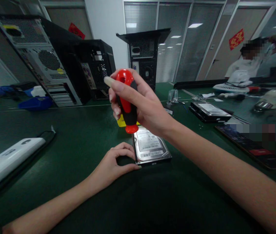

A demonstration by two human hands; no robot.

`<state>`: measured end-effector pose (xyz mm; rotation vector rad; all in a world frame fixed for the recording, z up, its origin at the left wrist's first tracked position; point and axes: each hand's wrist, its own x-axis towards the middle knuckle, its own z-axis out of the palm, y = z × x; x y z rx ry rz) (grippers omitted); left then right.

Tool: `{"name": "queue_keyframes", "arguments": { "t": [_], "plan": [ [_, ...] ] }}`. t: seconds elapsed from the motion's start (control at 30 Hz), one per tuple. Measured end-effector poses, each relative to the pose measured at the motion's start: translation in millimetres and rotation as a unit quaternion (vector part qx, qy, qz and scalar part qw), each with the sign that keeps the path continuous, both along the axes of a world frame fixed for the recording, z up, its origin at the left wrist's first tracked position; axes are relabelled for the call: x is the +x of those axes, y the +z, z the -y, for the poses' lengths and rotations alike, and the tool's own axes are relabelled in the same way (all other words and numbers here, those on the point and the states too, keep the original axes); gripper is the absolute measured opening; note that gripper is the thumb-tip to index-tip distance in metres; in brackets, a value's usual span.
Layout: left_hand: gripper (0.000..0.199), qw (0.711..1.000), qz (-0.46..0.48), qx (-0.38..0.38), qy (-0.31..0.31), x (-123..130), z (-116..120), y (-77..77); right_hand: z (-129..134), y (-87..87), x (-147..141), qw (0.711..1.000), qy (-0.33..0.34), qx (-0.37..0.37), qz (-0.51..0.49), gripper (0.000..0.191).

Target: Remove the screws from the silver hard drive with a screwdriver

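A hard drive lies label up on the green table. My left hand grips its near left corner, the thumb along the front edge and the fingers against the left side. My right hand is raised above the drive and closed around the red and black handle of a screwdriver. The handle stands nearly upright; its shaft does not show. Behind the handle, partly hidden, is a yellow object at the far edge of the drive.
Black computer cases and another case stand at the back. To the right are a stack of drives and a dark flat panel. A white power strip lies left, near a blue tray. A person is at the far right.
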<state>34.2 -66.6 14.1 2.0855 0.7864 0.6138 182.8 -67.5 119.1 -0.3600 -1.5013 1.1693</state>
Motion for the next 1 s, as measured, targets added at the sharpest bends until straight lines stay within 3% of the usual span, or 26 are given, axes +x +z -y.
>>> {"name": "queue_keyframes", "arguments": {
  "t": [0.17,0.53,0.73,1.0],
  "plan": [
    [0.007,1.000,0.005,0.004,0.001,0,-1,-2.0,-11,-5.2,3,0.996,0.059,0.050,-0.032,0.024],
    [0.007,1.000,0.005,-0.002,0.001,0,1,-1.6,2,-1.9,2,1.000,-0.029,0.006,-0.003,0.028],
    [0.008,1.000,0.005,-0.001,0.003,1,0,-1.5,-1,-1.2,2,0.996,0.057,0.033,-0.052,0.024],
    [0.007,1.000,0.002,0.005,0.010,2,0,-1.3,-5,-8.2,-2,0.993,0.070,0.053,-0.074,0.030]
  ]
}}
